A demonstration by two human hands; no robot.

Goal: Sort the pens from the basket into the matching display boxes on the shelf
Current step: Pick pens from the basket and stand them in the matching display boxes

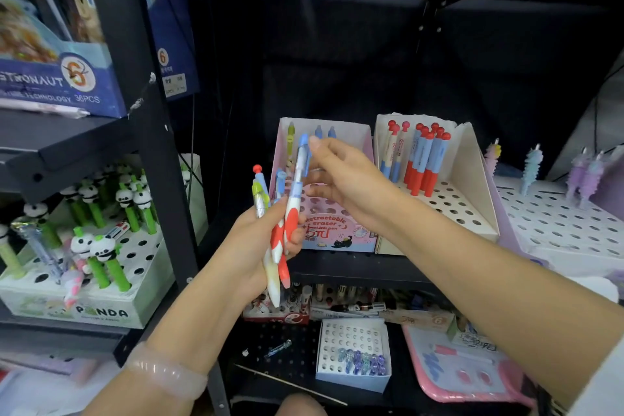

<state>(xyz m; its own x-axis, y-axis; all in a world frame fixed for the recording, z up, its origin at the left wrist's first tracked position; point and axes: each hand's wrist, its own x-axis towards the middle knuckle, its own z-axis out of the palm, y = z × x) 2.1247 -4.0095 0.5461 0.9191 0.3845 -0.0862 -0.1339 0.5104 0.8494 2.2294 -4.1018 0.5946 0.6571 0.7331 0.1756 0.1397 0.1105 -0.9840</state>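
A: Left hand (256, 240)?
B: Grip curled round a bundle of pens (280, 230), in front of the shelf edge (354, 268). Count unclear, they overlap; palm hides the middles.
A: Right hand (341, 179)?
B: Fingertips at the blue-topped pen (301, 159) in that bundle, thumb near its cap. Motion blur, so I cannot tell whether it pinches or only touches.
A: Boxes?
B: Pink display box (337, 233) right behind the hands, a few pens standing at its back, the holes partly blocked. Cream display box (469, 179) beside it holds red-capped pens (422, 159). Panda box (101, 311) on the left rack.
A: Basket?
B: Can't make one out. Lower shelf is dark clutter; a white holed box (354, 341) shows there.
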